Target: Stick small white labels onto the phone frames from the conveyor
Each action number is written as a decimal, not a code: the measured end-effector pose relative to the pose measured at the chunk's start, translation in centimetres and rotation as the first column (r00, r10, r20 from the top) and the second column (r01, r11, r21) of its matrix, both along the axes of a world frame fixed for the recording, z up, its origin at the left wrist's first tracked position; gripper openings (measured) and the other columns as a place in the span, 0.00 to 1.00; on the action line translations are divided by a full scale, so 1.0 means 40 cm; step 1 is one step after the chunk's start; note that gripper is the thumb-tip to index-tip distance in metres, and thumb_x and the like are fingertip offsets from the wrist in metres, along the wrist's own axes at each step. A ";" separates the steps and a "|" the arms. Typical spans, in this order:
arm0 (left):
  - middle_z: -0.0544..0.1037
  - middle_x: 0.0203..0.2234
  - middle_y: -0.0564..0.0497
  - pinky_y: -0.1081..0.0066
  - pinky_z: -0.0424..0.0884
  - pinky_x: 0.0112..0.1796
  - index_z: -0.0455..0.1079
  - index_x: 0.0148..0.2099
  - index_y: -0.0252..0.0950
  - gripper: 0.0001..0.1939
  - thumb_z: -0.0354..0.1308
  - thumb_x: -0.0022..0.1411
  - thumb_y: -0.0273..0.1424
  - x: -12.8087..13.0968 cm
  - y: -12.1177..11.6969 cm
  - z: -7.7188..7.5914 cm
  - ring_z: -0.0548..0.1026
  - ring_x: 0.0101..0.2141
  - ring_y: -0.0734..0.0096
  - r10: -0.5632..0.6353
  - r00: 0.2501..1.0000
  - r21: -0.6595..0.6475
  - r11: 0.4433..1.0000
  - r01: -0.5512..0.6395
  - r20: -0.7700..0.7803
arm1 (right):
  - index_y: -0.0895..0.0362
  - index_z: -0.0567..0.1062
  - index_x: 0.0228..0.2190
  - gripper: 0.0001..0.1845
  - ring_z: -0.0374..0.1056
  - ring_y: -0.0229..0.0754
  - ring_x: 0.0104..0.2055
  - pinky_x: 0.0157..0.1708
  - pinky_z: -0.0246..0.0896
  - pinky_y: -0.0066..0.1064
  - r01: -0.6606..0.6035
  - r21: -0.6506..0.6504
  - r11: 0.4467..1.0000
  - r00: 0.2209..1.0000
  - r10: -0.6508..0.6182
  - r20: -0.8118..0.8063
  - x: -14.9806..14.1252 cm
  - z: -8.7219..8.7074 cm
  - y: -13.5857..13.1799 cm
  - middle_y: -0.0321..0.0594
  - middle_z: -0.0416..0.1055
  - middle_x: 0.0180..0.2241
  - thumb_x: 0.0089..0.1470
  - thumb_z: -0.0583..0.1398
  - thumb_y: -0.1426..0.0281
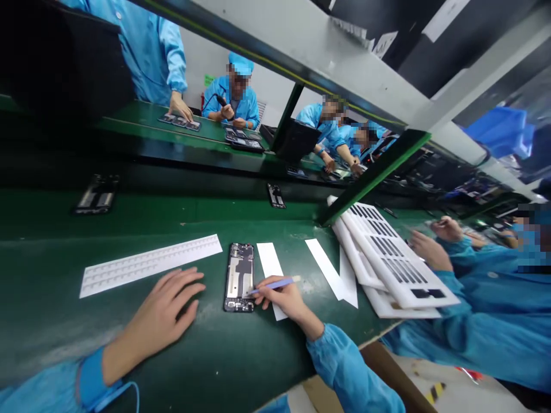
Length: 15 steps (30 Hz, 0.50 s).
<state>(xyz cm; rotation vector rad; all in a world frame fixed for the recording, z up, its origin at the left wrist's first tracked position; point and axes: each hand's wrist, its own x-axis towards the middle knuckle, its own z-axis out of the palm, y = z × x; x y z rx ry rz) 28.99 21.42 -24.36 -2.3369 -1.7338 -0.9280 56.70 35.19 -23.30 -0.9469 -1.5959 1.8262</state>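
An opened phone [240, 278] lies on the green bench in front of me, its circuit boards and silvery inner plates showing. My right hand [282, 298] grips a slim purple tweezers-like tool [278, 283] like a pen. The tool's tip meets the lower right part of the phone. My left hand [166, 310] rests palm down to the left of the phone, fingers spread, holding nothing. Above it lies a white sheet of small labels [150, 264]. A white paper strip [270, 261] sits just right of the phone, partly beneath my right hand.
More white strips [325, 268] lie farther right, beside stacked white foam trays [387, 252] with dark pieces. Two other opened phones [97, 195] [276, 195] lie toward the back. A green post [374, 178] rises from the bench. A co-worker's sleeve [469, 338] is close on the right.
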 end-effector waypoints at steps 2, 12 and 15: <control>0.67 0.58 0.46 0.55 0.64 0.58 0.67 0.57 0.41 0.18 0.53 0.65 0.30 0.045 0.000 0.001 0.64 0.59 0.57 -0.048 0.999 -0.033 0.998 0.047 -0.005 | 0.62 0.78 0.30 0.22 0.74 0.43 0.25 0.21 0.69 0.27 0.010 -0.012 1.000 1.000 -0.010 -0.012 0.008 -0.018 -0.020 0.47 0.77 0.27 0.45 0.71 0.55; 0.62 0.62 0.48 0.52 0.61 0.61 0.60 0.64 0.43 0.24 0.51 0.67 0.34 0.101 0.014 -0.004 0.61 0.61 0.58 -0.217 0.966 -0.198 0.962 0.188 -0.139 | 0.61 0.79 0.31 0.20 0.75 0.43 0.25 0.28 0.73 0.31 -0.030 -0.033 0.999 0.999 0.030 -0.012 -0.010 -0.023 -0.038 0.44 0.77 0.26 0.46 0.70 0.56; 0.61 0.63 0.49 0.52 0.61 0.61 0.59 0.65 0.44 0.25 0.50 0.67 0.35 0.097 0.013 -0.009 0.62 0.61 0.58 -0.228 0.961 -0.233 0.954 0.189 -0.156 | 0.60 0.80 0.31 0.19 0.75 0.42 0.26 0.28 0.73 0.30 -0.031 -0.035 0.999 0.999 0.031 -0.010 -0.008 -0.020 -0.040 0.44 0.77 0.26 0.47 0.70 0.56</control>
